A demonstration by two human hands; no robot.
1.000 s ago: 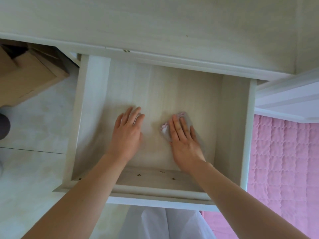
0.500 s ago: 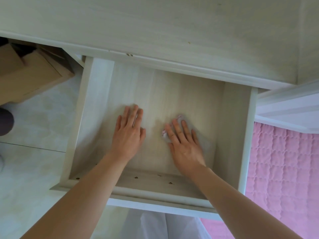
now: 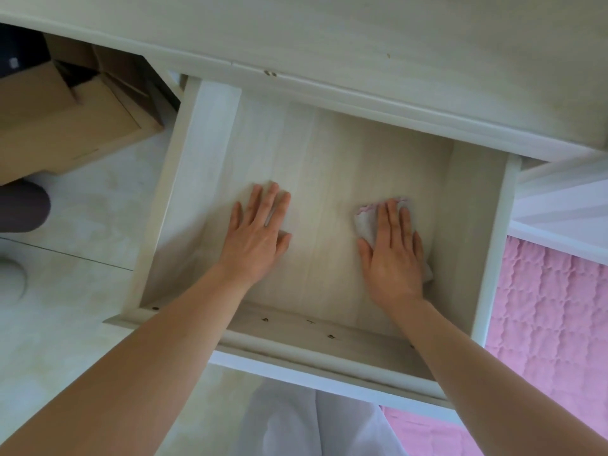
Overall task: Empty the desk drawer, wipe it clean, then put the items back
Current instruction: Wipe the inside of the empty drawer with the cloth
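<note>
The pale wooden drawer (image 3: 210, 153) is pulled out from under the desk top (image 3: 362, 37), and nothing lies in it except my hands and a cloth. My left hand (image 3: 258, 236) rests flat on the drawer bottom, left of centre, fingers straight. My right hand (image 3: 393, 255) presses flat on a small white cloth with a pink edge (image 3: 365, 222) on the right part of the bottom. The cloth shows above and to the left of my fingers; most of it is under my palm.
A cardboard box (image 3: 62, 126) stands on the pale floor left of the drawer, with a dark round object (image 3: 23, 207) below it. A pink quilted cover (image 3: 552, 324) lies to the right. White fabric (image 3: 312, 422) hangs below the drawer front.
My right hand has slid the cloth to the right across the drawer bottom. My left hand stays flat in about the same place. The view has shifted slightly.
</note>
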